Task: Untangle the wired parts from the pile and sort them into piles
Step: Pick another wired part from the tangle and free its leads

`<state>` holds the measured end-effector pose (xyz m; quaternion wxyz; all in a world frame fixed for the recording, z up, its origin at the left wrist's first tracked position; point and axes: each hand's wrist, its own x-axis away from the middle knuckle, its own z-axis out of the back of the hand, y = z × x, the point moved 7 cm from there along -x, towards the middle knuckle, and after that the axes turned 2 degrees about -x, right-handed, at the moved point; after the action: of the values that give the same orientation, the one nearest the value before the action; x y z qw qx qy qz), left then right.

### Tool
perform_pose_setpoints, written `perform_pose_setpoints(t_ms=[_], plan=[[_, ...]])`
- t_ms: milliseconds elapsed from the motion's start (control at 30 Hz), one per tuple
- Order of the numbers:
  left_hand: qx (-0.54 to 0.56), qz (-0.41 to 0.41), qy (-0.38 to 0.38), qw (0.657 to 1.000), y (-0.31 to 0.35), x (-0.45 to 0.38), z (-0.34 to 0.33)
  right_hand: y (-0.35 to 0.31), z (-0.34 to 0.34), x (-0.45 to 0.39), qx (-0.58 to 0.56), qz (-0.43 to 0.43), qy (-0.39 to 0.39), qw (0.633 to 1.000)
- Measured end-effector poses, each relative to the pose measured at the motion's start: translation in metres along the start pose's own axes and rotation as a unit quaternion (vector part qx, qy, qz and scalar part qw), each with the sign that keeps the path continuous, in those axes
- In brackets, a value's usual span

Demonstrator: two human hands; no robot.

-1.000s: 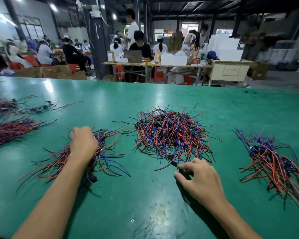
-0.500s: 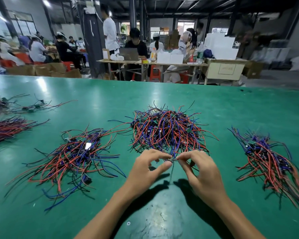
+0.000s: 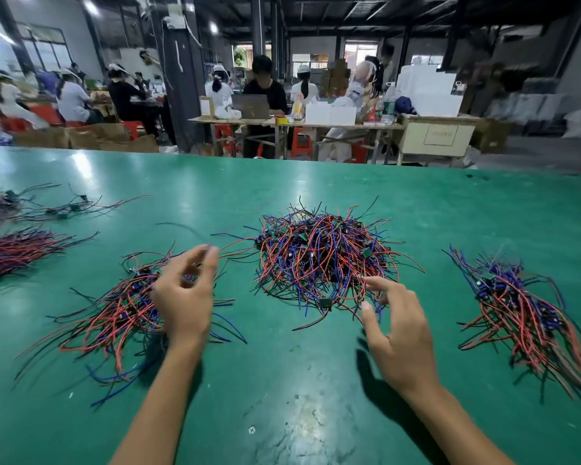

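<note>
A big tangled pile of red, blue and black wired parts (image 3: 322,260) lies mid-table. A sorted pile (image 3: 114,313) lies to its left and another sorted pile (image 3: 524,313) to its right. My left hand (image 3: 185,297) hovers over the left pile with its fingertips pinching a thin black wired part (image 3: 182,229), which is blurred and arcs up to the left. My right hand (image 3: 396,330) is at the front right edge of the big pile, with finger and thumb spread and nothing held.
The green table (image 3: 299,380) carries a bundle of dark red wires (image 3: 14,250) at the far left and a few loose wired parts (image 3: 67,209) behind it. Beyond the table's far edge, people sit at work tables (image 3: 282,122).
My hands have parted from the front of the big pile. The left hand carried a wired part over the left pile, and the right hand let go and opened.
</note>
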<state>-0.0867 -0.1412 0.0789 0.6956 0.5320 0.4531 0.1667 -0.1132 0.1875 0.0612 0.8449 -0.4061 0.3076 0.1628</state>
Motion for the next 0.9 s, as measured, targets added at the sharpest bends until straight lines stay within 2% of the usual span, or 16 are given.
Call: perform_pose_setpoints(t_ms=[67, 100, 167, 200, 267, 367, 467, 533, 600, 667, 767, 833, 900], plan=[[-0.083, 0.055, 0.091, 0.991, -0.022, -0.01, 0.023, -0.001, -0.021, -0.005, 0.045, 0.012, -0.08, 0.996], [-0.103, 0.102, 0.098, 0.985, -0.034, -0.01, 0.026, -0.002, -0.034, -0.007, 0.082, 0.027, -0.13, 0.988], [-0.12, 0.189, 0.059, 0.973, -0.052, -0.005, 0.019, 0.001, -0.06, -0.005, 0.148, 0.044, -0.218, 0.964], [-0.124, 0.213, 0.026, 0.969, -0.053, -0.001, 0.012, 0.004, -0.067, -0.003, 0.163, 0.043, -0.238, 0.957], [-0.118, 0.207, -0.024, 0.971, -0.05, 0.006, -0.002, 0.006, -0.065, -0.003, 0.167, 0.042, -0.222, 0.96], [-0.17, 0.15, -0.039, 0.973, -0.039, 0.017, -0.012, 0.001, -0.052, -0.003, 0.157, 0.066, -0.165, 0.971], [-0.195, -0.03, -0.07, 0.978, -0.01, 0.032, -0.028, -0.007, -0.042, -0.001, 0.116, 0.087, -0.112, 0.983], [-0.144, -0.107, -0.178, 0.968, 0.005, 0.049, -0.048, -0.01, -0.03, -0.002, 0.069, 0.09, -0.063, 0.992], [-0.078, -0.105, -0.326, 0.936, 0.012, 0.071, -0.069, -0.013, -0.019, 0.001, 0.055, 0.122, -0.027, 0.991], [-0.029, -0.06, -0.44, 0.895, 0.012, 0.093, -0.086, -0.018, -0.012, 0.006, 0.056, 0.159, -0.011, 0.986], [0.097, 0.065, -0.487, 0.865, 0.007, 0.105, -0.096, -0.023, -0.009, 0.008, 0.039, 0.176, -0.01, 0.984], [0.136, 0.107, -0.498, 0.85, 0.006, 0.106, -0.095, -0.027, -0.009, 0.009, 0.035, 0.187, -0.012, 0.982], [0.13, 0.121, -0.521, 0.835, 0.004, 0.108, -0.093, -0.031, -0.011, 0.01, 0.038, 0.205, -0.02, 0.978]])
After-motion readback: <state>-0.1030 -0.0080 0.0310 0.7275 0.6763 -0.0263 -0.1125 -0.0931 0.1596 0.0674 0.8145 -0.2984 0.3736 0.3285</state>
